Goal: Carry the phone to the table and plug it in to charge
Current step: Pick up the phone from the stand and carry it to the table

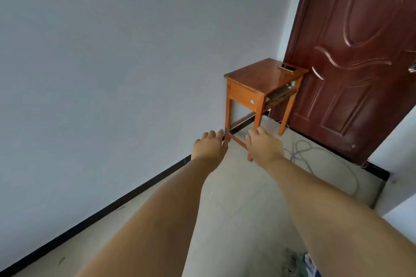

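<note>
Head view of a bare room corner. A small wooden table [263,83] stands against the pale wall, just beside a dark brown door [360,51]. On the far part of its worktop lies a small dark flat object, probably the phone [286,67], though it is too small to identify with certainty. A grey cable [301,150] lies in loose loops on the floor near the table's legs; neither its plug end nor a socket can be made out.

Both arms are stretched forward, well short of the table. The left hand [209,147] and the right hand [264,146] are seen from the back, fingers [254,136] loosely curled and holding nothing visible; the palms are hidden.

The step in hand appears to be the approach. To do it well, close the gap to the table first, avoid treading on the looped cable, and find its free end before bending. Then steady the phone with one hand on the worktop while the other aligns the connector squarely with the port, pressing straight in without forcing.
</note>
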Available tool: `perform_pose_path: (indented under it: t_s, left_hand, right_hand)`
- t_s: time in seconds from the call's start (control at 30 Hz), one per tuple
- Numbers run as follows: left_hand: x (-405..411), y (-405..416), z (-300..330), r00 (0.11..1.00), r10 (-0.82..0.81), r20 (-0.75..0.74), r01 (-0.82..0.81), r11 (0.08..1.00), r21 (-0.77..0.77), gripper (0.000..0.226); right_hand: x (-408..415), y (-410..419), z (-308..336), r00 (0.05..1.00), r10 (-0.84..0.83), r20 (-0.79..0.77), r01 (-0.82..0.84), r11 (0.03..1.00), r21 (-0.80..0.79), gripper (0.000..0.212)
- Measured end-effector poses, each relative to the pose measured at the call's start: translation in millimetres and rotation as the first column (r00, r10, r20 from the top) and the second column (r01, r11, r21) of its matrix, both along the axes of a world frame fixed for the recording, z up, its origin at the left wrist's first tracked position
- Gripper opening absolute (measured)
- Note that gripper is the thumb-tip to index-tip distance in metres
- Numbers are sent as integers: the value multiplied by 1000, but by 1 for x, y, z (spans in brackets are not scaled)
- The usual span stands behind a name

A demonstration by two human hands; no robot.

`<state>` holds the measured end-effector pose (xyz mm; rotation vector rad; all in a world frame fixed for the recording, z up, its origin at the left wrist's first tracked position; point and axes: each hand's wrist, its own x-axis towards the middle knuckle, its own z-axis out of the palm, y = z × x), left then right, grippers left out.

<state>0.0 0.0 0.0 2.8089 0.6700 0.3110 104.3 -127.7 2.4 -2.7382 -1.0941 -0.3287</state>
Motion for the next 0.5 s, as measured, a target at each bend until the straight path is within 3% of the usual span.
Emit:
perform_pose_path:
  t_s: [0.1, 0.37, 0.5]
  left_hand:
    - [29, 9, -16, 999, -17, -49, 17, 1000, 5, 42]
    - [155, 74, -32, 991, -88, -97, 92, 995, 34, 39]
    - [240, 112, -23, 969, -156, -190, 162, 987, 17, 36]
  right_hand:
    - [26, 3, -20, 999, -18, -46, 20, 999, 38, 32]
    - [143, 54, -43, 997, -59, -49, 51, 987, -150, 26]
    - [228, 83, -35, 954, -176, -242, 122, 967, -222, 34]
